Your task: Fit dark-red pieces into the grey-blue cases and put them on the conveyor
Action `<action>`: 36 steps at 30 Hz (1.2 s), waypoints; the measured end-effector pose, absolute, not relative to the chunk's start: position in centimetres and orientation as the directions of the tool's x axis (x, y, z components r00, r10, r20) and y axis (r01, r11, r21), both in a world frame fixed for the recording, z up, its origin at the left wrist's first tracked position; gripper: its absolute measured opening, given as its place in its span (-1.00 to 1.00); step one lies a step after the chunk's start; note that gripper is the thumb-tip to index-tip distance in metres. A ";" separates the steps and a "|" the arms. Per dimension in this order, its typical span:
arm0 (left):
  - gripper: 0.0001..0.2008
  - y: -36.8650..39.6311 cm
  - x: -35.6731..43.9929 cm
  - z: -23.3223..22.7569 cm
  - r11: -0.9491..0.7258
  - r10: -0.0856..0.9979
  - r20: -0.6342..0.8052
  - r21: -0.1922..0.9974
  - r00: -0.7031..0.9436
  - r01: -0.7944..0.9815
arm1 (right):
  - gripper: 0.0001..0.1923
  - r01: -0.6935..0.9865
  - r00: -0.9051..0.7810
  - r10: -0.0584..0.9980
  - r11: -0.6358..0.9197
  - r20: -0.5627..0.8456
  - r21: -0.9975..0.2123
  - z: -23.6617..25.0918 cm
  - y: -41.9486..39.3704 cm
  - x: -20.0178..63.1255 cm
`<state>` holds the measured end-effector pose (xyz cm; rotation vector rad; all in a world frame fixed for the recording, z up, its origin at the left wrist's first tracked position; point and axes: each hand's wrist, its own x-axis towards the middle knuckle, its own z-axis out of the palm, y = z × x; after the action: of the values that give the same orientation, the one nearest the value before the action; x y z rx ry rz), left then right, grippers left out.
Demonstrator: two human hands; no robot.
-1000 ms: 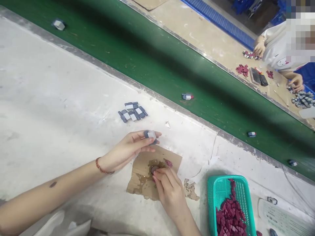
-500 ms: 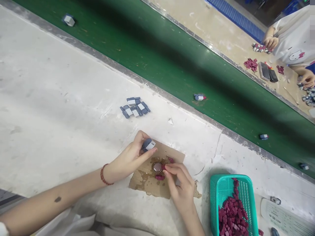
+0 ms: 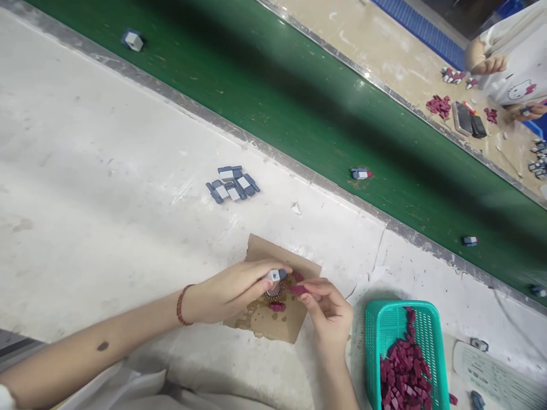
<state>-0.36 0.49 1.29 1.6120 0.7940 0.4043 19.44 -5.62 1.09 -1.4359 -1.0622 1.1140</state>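
My left hand (image 3: 233,290) is closed on a small grey-and-white plastic piece (image 3: 276,275), its white end with a dark hole facing right. Between the thumb and fingers of my right hand (image 3: 329,310) is a small maroon plastic piece (image 3: 298,290), a short way from the grey-and-white one. Both hands hover over a stained sheet of cardboard (image 3: 267,329). A small round cap (image 3: 274,291) with a beaded edge rests on it, partly hidden by my left hand. Two more maroon pieces lie there, one (image 3: 277,307) below the cap and one (image 3: 297,276) above it.
A teal basket (image 3: 371,341) of maroon pieces stands at right. Several grey-and-white pieces (image 3: 233,185) lie on the white table. Beyond runs a green conveyor belt (image 3: 239,85) carrying a few pieces. Across it, a person's hand (image 3: 491,64) is near more parts.
My left hand has brought the grey-and-white piece down and right over the cap. My right hand has lifted the maroon piece away from the cap. Pieces on the belt have shifted right.
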 end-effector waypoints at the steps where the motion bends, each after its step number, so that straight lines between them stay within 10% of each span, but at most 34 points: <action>1: -0.67 0.4 -0.3 1.3 -0.059 0.659 -0.143 0.969 0.738 0.240 | -0.94 0.004 0.205 0.971 -0.123 -0.120 -0.992 1.2 -5.6 19.4; 10: -0.60 -0.1 0.2 1.1 -0.224 0.543 0.039 0.969 0.839 0.100 | -0.96 -0.171 0.110 0.984 -0.117 -0.137 -0.978 2.0 -5.8 18.5; 26: -0.75 0.2 0.2 1.8 0.010 0.536 -0.262 0.952 0.802 0.305 | -0.88 0.236 0.032 0.999 -0.050 -0.044 -0.971 2.5 -5.8 19.4; 36: -0.71 -0.4 0.2 1.4 -0.215 0.538 -0.142 0.930 0.831 0.299 | -0.81 0.284 -0.029 0.997 0.077 0.071 -0.956 2.6 -6.8 19.0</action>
<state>0.18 -0.40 1.42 1.8169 0.6371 0.2488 18.96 -6.83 2.57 -1.3508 -1.4667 1.0162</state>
